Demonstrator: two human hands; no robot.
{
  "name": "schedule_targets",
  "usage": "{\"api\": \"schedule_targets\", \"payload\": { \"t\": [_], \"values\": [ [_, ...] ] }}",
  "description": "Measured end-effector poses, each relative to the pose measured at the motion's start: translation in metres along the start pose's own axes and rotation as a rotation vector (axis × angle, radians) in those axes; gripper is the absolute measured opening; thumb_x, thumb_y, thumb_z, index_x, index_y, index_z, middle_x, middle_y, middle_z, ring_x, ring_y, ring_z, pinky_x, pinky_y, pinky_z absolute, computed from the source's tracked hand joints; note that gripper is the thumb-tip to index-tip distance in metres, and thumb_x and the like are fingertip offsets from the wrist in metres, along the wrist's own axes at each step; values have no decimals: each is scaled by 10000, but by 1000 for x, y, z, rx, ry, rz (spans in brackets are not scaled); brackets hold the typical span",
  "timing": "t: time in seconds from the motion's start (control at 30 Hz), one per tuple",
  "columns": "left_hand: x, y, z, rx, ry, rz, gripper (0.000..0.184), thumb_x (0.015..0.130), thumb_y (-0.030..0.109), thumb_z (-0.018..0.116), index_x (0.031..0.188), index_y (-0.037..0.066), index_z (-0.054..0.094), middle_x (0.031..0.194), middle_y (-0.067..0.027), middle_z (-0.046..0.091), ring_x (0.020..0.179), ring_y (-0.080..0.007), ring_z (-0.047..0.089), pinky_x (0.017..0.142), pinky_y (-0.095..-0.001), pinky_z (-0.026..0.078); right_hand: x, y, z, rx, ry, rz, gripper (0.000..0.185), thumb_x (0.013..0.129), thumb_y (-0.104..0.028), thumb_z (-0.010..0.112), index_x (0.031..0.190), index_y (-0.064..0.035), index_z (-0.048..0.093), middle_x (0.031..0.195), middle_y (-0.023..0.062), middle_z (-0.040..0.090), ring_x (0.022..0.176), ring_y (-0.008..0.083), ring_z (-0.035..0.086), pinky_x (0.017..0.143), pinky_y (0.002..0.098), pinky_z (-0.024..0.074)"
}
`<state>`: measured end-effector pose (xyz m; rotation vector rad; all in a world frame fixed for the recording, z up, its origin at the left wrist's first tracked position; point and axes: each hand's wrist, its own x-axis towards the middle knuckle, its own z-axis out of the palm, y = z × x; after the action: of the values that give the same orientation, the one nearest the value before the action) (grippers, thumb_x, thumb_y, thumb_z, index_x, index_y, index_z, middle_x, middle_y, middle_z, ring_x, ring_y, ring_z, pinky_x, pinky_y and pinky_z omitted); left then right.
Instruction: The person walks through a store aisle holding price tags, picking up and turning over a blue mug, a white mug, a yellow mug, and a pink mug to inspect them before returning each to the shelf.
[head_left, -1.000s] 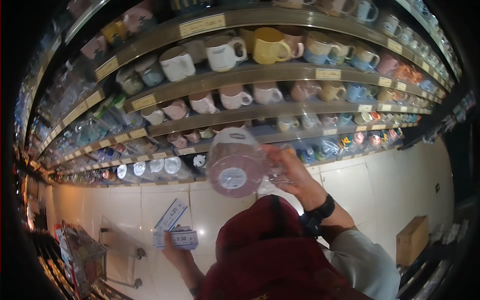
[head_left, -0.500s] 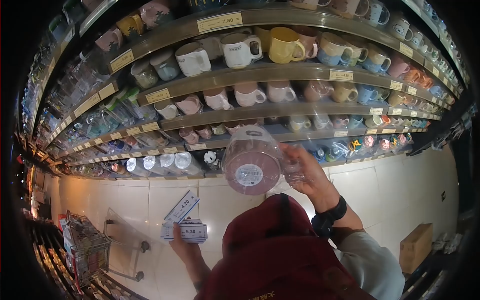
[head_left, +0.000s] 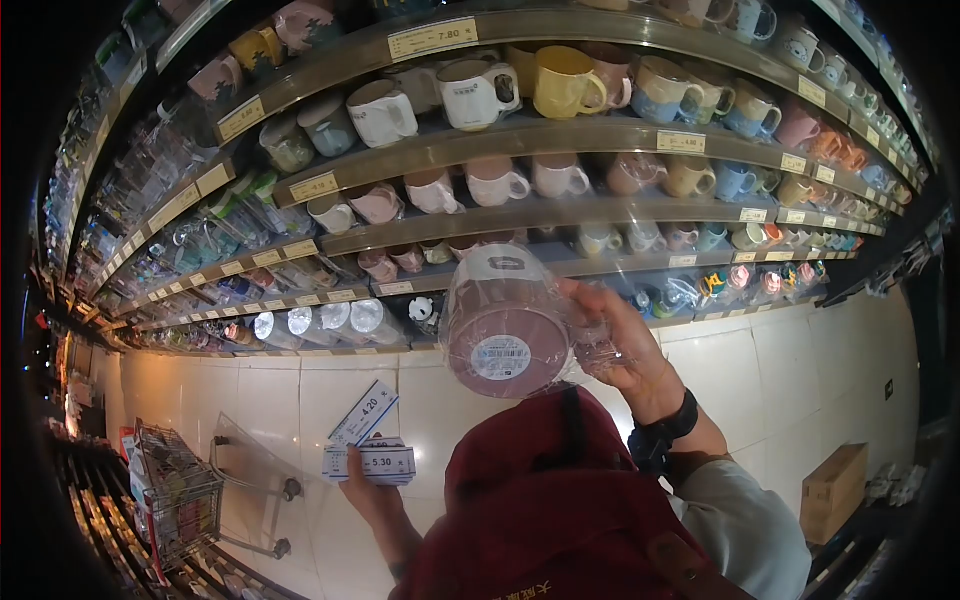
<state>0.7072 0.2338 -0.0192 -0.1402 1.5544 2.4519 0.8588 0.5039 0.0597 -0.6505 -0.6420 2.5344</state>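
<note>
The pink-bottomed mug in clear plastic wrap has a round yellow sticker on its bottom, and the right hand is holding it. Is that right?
Not quite. The head view shows that the round sticker on the pink-bottomed mug is white, not yellow. The right hand is holding it.

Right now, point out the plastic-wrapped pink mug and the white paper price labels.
Plastic-wrapped pink mug [head_left: 512,325]: head view, on the base above its sticker.
White paper price labels [head_left: 382,463]: head view, on the front 5.30 label.
</note>
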Motion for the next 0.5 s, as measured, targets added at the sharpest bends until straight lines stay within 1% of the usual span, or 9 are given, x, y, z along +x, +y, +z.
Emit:
{"api": "schedule_targets", "payload": {
  "t": [0.07,0.1,0.17,0.2,0.27,0.3,0.37,0.5],
  "values": [
    [0,-1,-1,0,-4,6,330,832,104,456,1097,-76,376,942,-181,529,805,-238,572,639,-326,515,0,-1,-5,20,-78,32,261,782,-127,430,1014,-44,518,756,9,511,626,84,475,552,197,401],
    [0,-2,-2,-1,-8,12,327,832,104,455,1094,-76,378,939,-180,530,803,-236,573,636,-321,515,0,-1,-6,21,-81,31,261,782,-127,430,1014,-44,518,756,9,511,626,84,475,552,197,401],
    [-1,-2,-1,-3,-19,16,319,832,102,454,1088,-75,382,935,-178,533,798,-231,575,636,-317,515,0,2,-6,29,-19,-11,255,786,-132,431,1008,-43,523,736,5,505,580,78,456,494,191,381],
    [-2,-1,0,-5,-31,16,311,833,100,454,1082,-74,387,930,-177,535,794,-227,576,636,-313,514,-2,1,-3,30,-21,-10,255,786,-132,431,1008,-43,523,736,5,505,580,78,456,494,191,381],
    [-1,-2,-1,1,-41,16,304,833,99,454,1076,-73,392,927,-174,537,790,-223,577,635,-311,514,-6,-1,5,32,92,-36,258,791,-136,430,1013,-43,523,737,8,507,564,78,453,464,192,371],
    [-1,-2,-1,6,-52,14,297,834,99,455,1071,-71,397,923,-172,539,787,-219,578,634,-309,514,-7,-1,3,32,91,-36,258,791,-136,430,1013,-43,523,737,8,507,564,78,453,464,192,371],
    [-3,-1,1,8,-45,13,294,834,99,455,1068,-71,399,922,-171,539,784,-218,577,634,-309,514,-8,-2,-4,-9,-12,-43,261,795,-138,429,1017,-41,524,739,8,508,585,74,460,495,189,385],
    [-4,-2,0,1,-39,10,291,835,102,458,1065,-69,402,921,-165,540,780,-215,576,634,-306,513,-10,-4,-2,8,51,-39,271,796,-135,427,1033,-36,516,735,7,511,592,66,465,515,186,395]
  ]
}}
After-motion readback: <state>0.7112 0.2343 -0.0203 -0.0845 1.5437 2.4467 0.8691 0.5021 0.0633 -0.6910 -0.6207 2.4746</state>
